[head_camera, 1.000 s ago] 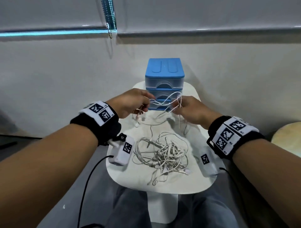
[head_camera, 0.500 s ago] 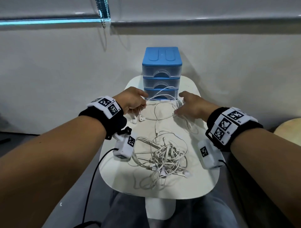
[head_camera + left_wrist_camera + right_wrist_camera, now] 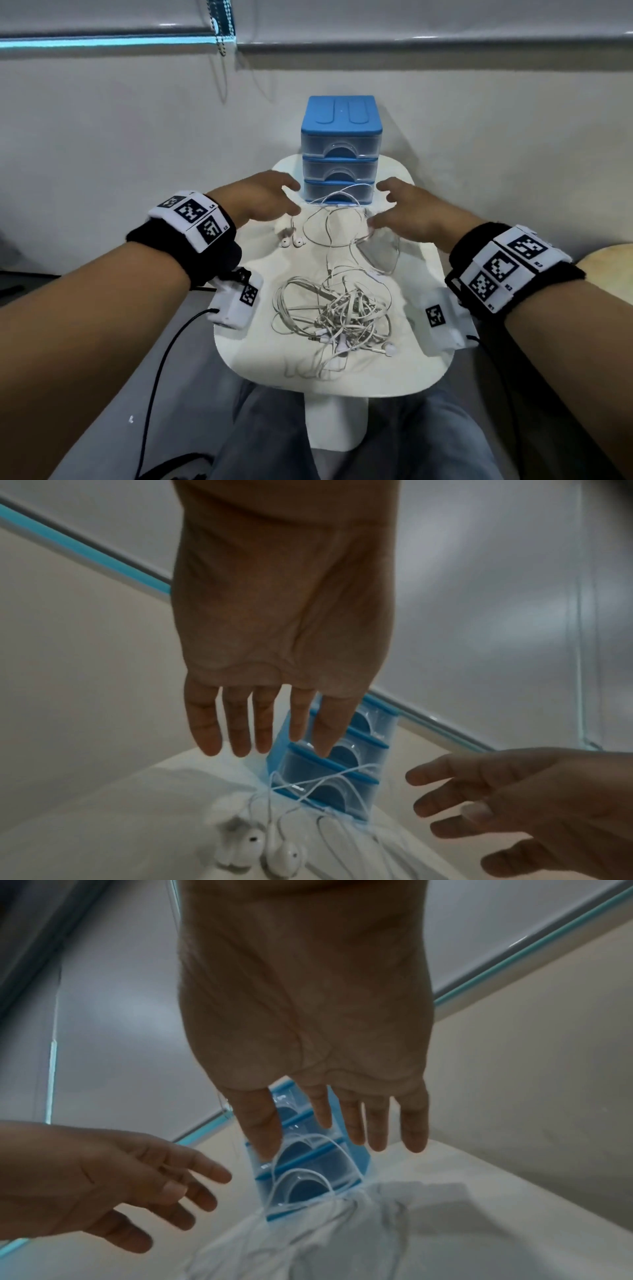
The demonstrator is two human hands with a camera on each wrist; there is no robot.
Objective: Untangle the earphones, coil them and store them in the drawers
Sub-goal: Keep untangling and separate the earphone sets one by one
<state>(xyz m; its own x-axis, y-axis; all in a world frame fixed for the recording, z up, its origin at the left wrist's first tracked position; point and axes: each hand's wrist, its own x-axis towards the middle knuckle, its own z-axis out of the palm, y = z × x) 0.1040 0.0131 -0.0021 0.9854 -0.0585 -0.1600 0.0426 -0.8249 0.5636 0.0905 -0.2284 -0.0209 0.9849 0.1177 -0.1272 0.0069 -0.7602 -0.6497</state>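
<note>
Two earbuds (image 3: 270,853) close-up: left wrist view only

Drawers (image 3: 341,150) blue, clear fronts — earphones (image 3: 334,308) white — table (image 3: 394,373) white.

Soft, even indoor light, wide-angle bowing at the edges (both wrist views dimmer, slightly blurred).

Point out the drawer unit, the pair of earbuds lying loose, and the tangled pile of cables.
drawer unit (image 3: 341,113): head view, on its blue top.
pair of earbuds (image 3: 292,243): head view, between the two white buds on the table.
tangled pile of cables (image 3: 346,310): head view, on the dense knot in its middle.
</note>
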